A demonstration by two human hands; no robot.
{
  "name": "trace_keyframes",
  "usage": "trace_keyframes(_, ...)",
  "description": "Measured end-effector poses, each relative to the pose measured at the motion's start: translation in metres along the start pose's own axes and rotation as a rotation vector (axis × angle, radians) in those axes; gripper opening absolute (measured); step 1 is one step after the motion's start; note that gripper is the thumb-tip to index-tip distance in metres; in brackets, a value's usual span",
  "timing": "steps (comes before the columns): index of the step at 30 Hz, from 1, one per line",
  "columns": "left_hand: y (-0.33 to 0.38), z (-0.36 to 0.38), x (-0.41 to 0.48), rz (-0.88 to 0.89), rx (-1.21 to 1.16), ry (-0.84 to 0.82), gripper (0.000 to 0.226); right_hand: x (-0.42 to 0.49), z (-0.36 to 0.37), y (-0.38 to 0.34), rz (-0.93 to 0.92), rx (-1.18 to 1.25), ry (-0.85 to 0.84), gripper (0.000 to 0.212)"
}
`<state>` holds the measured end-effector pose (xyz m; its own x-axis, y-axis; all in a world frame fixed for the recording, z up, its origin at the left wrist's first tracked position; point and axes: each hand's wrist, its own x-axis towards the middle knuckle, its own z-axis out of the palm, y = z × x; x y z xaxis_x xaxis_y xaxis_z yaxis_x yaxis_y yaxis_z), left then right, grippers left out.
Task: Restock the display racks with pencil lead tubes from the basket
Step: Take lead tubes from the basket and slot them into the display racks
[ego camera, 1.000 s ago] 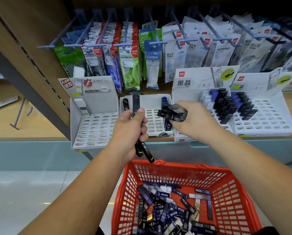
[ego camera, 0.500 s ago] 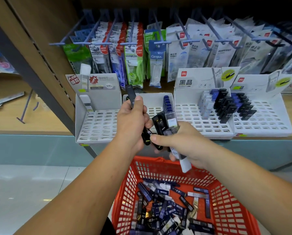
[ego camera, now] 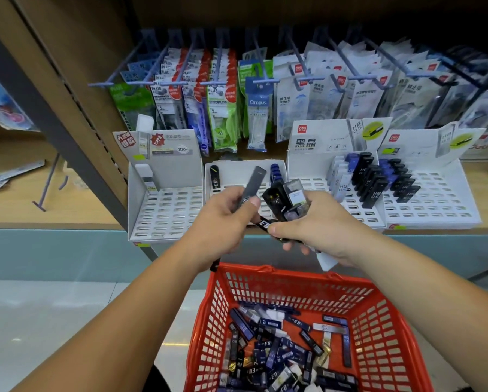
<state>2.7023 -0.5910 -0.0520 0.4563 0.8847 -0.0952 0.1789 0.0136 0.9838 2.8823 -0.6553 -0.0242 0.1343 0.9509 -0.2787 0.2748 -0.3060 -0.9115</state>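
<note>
The left hand (ego camera: 223, 222) pinches one tube (ego camera: 252, 183) near its lower end; the right hand (ego camera: 322, 224) grips a bundle (ego camera: 289, 199) above the basket (ego camera: 279, 274), before the racks (ego camera: 166, 210). Tubes probably light, rigid, slick; best pinched mid-length.

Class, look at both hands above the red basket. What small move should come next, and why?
Probably the left hand slots its raised dark tube into the middle rack just ahead: the tube points that way, and that rack holds few tubes.

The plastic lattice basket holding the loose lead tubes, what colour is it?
Red. The lattice-walled plastic basket shows best in the head view, the only view here.
</note>
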Motion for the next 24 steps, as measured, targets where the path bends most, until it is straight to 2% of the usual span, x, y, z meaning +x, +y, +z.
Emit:
trace_keyframes(3, -0.009, -0.006, -0.002, 0.111, 0.339, 0.04, 0.011, -0.005, -0.002, -0.006, 0.002, -0.017, -0.069, 0.03)
trace_keyframes(4, -0.01, -0.009, -0.002, 0.099, 0.375, 0.056, 0.012, -0.007, -0.003, -0.007, -0.005, -0.021, -0.092, 0.03)
trace_keyframes(6, -0.01, -0.014, -0.003, 0.022, 0.234, 0.003, 0.013, -0.009, -0.003, -0.008, -0.019, -0.02, -0.092, 0.027)
trace_keyframes(9, -0.008, -0.017, -0.011, -0.082, -0.043, -0.101, 0.015, -0.001, -0.003, -0.007, -0.037, 0.046, 0.007, 0.027)
trace_keyframes(12, -0.011, -0.025, -0.015, -0.111, -0.172, -0.037, 0.015, 0.007, -0.002, -0.008, -0.006, 0.235, 0.078, 0.026)
trace_keyframes(15, -0.015, -0.036, -0.014, -0.109, -0.306, 0.069, 0.01, 0.012, 0.008, -0.012, 0.025, 0.301, 0.026, 0.02)
trace_keyframes(20, -0.022, -0.046, -0.012, -0.103, -0.302, 0.088, 0.014, 0.026, 0.039, -0.025, -0.003, 0.43, 0.091, 0.018)
trace_keyframes(21, -0.024, -0.05, -0.009, -0.117, -0.28, 0.085, 0.014, 0.03, 0.045, -0.028, -0.032, 0.389, 0.127, 0.018)
trace_keyframes(24, -0.033, -0.064, -0.004, -0.161, -0.135, 0.101, 0.013, 0.038, 0.055, -0.037, -0.157, 0.066, 0.223, 0.01)
